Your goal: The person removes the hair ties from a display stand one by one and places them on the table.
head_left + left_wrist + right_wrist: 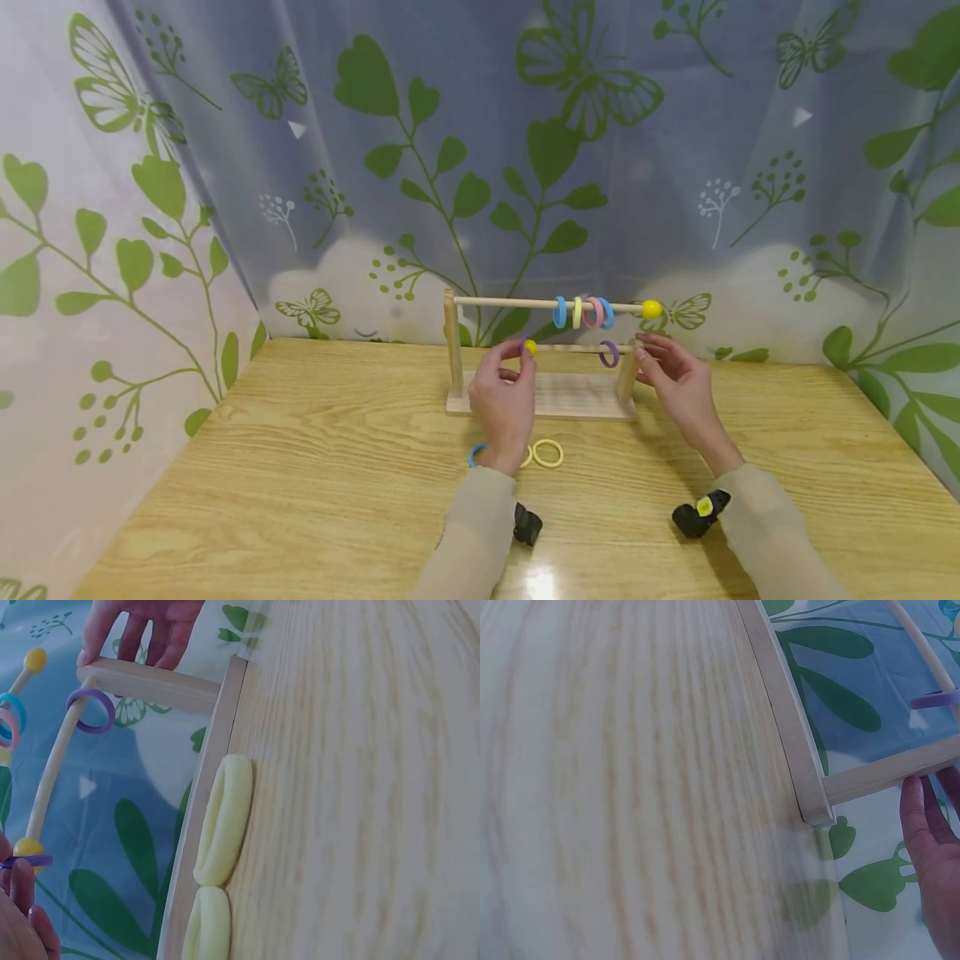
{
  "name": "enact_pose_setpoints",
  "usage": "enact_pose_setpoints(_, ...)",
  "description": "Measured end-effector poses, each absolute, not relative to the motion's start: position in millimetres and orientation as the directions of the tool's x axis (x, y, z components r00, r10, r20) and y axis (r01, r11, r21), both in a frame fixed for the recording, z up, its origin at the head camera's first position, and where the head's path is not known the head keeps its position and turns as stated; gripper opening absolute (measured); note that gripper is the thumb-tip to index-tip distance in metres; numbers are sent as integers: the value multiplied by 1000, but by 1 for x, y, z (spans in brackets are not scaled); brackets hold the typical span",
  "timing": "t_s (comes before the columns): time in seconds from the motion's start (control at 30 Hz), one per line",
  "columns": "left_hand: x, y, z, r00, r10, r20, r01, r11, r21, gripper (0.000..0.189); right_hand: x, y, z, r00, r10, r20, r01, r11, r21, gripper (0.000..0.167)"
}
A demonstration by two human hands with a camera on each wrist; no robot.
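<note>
A wooden stand (pixel 540 410) with two rods sits toward the back of the table. My left hand (pixel 504 400) pinches a purple ring (pixel 37 861) at the yellow ball (pixel 530 347) on the left end of the lower rod. Another purple ring (pixel 609 354) hangs near that rod's right end. Over on the right, my right hand (pixel 681 387) rests its fingertips against the outer side of the right post (pixel 892 771), fingers fairly straight. The upper rod (pixel 510 303) carries blue, yellow and pink rings (pixel 594 312) and ends in a yellow ball (pixel 651 310).
In front of the stand lie yellow rings (pixel 548 453) and a blue ring (pixel 474 455), partly behind my left wrist. A patterned curtain (pixel 465 167) hangs behind the wooden table (pixel 337 467).
</note>
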State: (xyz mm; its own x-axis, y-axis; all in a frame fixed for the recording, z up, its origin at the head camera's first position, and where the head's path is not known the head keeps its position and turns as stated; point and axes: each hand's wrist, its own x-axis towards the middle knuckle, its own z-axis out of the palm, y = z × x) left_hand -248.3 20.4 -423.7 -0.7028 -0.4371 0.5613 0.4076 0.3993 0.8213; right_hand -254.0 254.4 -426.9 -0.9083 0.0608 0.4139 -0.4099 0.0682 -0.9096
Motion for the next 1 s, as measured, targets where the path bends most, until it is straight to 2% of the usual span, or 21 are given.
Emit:
enact_pose_setpoints(0.4, -249, 12, -426, -692, -449, 564, 400, 412, 819, 10, -254, 254, -427, -908, 74, 412, -408, 63, -911, 37)
enact_pose_setpoints(1.0, -242, -7, -424, -733, -466, 496, 351, 365, 862, 9, -254, 254, -426, -911, 76, 406, -401, 70, -913, 38)
